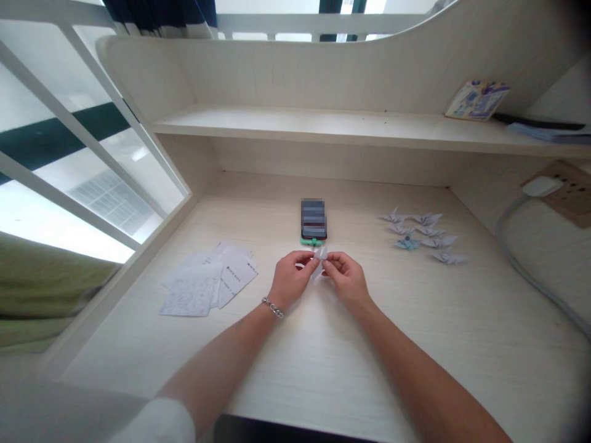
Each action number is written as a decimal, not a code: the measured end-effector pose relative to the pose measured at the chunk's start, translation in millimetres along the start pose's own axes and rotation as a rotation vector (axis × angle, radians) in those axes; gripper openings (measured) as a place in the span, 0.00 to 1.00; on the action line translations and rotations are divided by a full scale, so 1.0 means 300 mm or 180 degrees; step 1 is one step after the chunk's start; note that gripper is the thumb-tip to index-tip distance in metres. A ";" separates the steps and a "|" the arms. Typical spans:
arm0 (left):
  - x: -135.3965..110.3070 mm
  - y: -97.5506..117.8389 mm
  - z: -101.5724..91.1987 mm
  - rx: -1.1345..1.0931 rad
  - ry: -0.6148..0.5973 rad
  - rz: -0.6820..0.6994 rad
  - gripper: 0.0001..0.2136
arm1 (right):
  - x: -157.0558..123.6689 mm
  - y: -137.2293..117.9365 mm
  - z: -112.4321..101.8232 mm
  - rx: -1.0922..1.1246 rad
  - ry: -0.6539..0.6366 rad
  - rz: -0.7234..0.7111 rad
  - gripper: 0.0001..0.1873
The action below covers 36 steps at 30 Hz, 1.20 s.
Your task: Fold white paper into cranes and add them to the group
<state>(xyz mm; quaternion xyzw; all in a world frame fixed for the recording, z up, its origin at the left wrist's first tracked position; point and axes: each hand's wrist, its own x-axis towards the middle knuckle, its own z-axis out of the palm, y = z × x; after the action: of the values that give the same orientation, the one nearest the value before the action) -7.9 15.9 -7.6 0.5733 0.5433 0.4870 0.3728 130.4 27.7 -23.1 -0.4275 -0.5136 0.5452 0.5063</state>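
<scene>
Between my hands, above the middle of the desk, is a small piece of folded white paper (320, 253). My left hand (292, 274) pinches its left side between thumb and fingers, and a chain bracelet (273, 307) circles that wrist. On the other side my right hand (344, 274) grips the paper the same way. The fingers partly cover the folds, so the exact shape is unclear. Just beyond the paper, a phone (313, 219) with a blurred screen rests on a green stand (312, 242).
Several folded paper cranes (429, 232), one of them blue-green (407, 243), sit to the right. Loose paper sheets (194, 289) overlap on the left. A shelf (295, 126) spans the back. A grey cable (521, 271) hangs from a plug (543, 186) at the right wall.
</scene>
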 end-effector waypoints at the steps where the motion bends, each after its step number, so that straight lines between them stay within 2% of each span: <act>1: 0.003 -0.005 0.001 -0.0023 -0.0047 0.0008 0.13 | 0.000 0.003 0.000 0.0005 -0.0024 0.0002 0.11; 5: 0.013 -0.025 0.004 -0.0366 -0.0107 -0.0024 0.13 | 0.000 0.007 0.003 0.0015 0.0035 -0.0017 0.12; 10: 0.023 -0.054 0.005 -0.0870 -0.0243 -0.0561 0.15 | 0.001 -0.002 0.005 -0.0173 0.0158 -0.0051 0.14; 12: 0.024 -0.059 0.004 -0.0968 -0.0373 -0.0649 0.15 | 0.001 -0.005 0.003 -0.0183 0.0174 -0.0010 0.14; 16: 0.021 -0.057 0.003 -0.0863 -0.0555 -0.0587 0.17 | 0.002 -0.006 -0.001 -0.0122 0.0110 0.0168 0.15; 19: 0.018 -0.047 0.003 -0.0758 -0.0651 -0.0475 0.17 | 0.005 -0.005 -0.007 -0.0236 0.0163 0.0100 0.15; 27: 0.017 -0.029 0.003 -0.0602 -0.0730 -0.0355 0.16 | 0.009 -0.001 -0.012 -0.0001 0.0046 0.0356 0.16; 36: 0.020 -0.031 0.001 -0.0565 -0.0950 -0.0373 0.15 | 0.011 -0.010 -0.018 -0.0153 0.0145 0.0269 0.15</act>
<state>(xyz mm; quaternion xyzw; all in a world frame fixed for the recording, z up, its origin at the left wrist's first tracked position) -10.3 23.1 -15.7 0.5715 0.4693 0.4199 0.5262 135.7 31.5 -20.4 -0.4732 -0.4964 0.5437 0.4839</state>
